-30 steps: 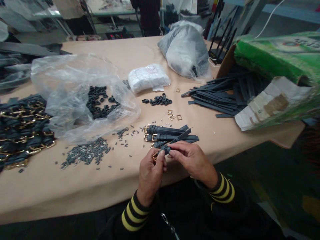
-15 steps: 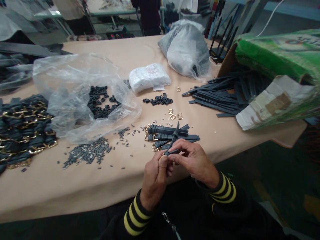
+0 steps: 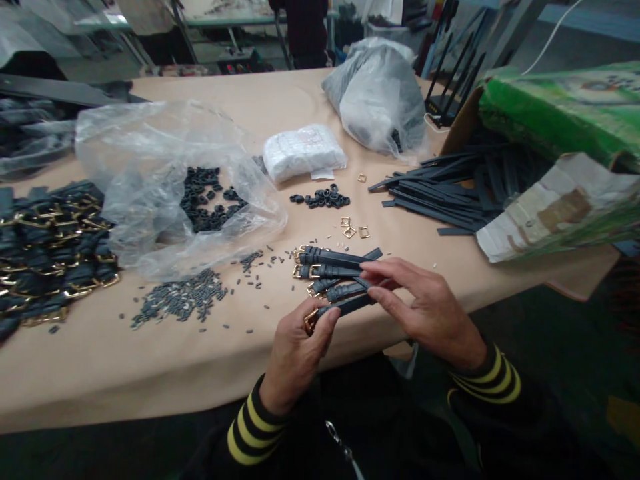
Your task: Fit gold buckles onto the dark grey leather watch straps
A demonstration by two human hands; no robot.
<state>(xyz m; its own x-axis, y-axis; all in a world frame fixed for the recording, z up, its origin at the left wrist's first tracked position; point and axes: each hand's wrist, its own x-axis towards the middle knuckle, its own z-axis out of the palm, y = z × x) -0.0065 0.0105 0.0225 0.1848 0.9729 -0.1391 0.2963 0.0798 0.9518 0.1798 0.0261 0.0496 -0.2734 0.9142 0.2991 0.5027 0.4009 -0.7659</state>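
My left hand [image 3: 303,340] pinches a dark strap [image 3: 350,304] at its gold buckle [image 3: 311,321], thumb on top. The strap points right, its far end close to the thumb of my right hand [image 3: 420,307]. That hand has thumb and forefinger spread; whether the thumb touches the strap I cannot tell. Just beyond lie several finished-looking buckled straps [image 3: 333,271] in a loose stack, gold buckles to the left. Behind them are several loose gold buckles [image 3: 349,232] and a small heap of dark loops [image 3: 327,197].
Small dark pieces [image 3: 183,297] are scattered left of my hands. Further left are an open plastic bag [image 3: 145,227] with dark loops and a pile of buckled straps [image 3: 55,253]. A white packet [image 3: 305,152], a filled bag [image 3: 375,100] and a green box [image 3: 555,113] spilling strips [image 3: 440,193] stand behind and right.
My right hand has moved right, away from my left hand, and its fingers have opened. The strap that stood up crossed between both hands now lies straight, pointing right from my left hand.
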